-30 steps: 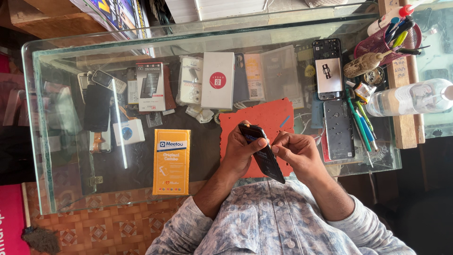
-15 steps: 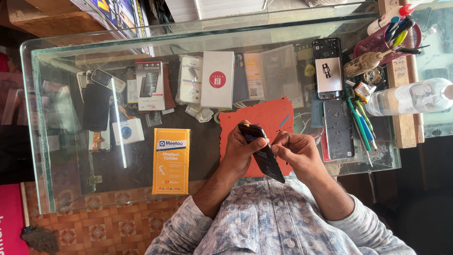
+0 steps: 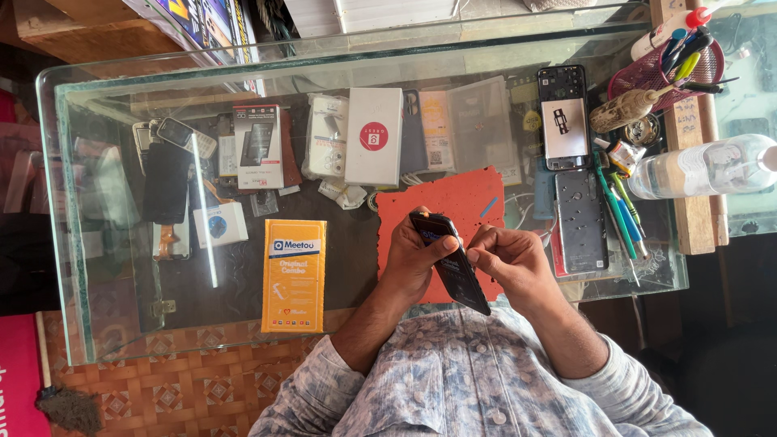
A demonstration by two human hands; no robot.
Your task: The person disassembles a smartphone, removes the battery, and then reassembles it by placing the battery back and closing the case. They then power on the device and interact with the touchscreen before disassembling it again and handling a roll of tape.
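Orange-yellow flat box (image 3: 294, 275) with dark blue label band near its top: near front edge of the glass table (image 3: 113, 340), left of the orange mat (image 3: 453, 206).
White upright box (image 3: 373, 137) with round red label: centre rear, under the glass.
Blister pack (image 3: 328, 136), white and clear: just left of the white box.
Black-and-white carton (image 3: 258, 146): further left, beside a red edge.
Small white square box (image 3: 220, 224) with blue round mark: left centre.
Dark phone screen (image 3: 450, 261): tilted, over the mat's front edge, unlit.
Colourful printed boxes (image 3: 202, 24): beyond the table's rear left corner.
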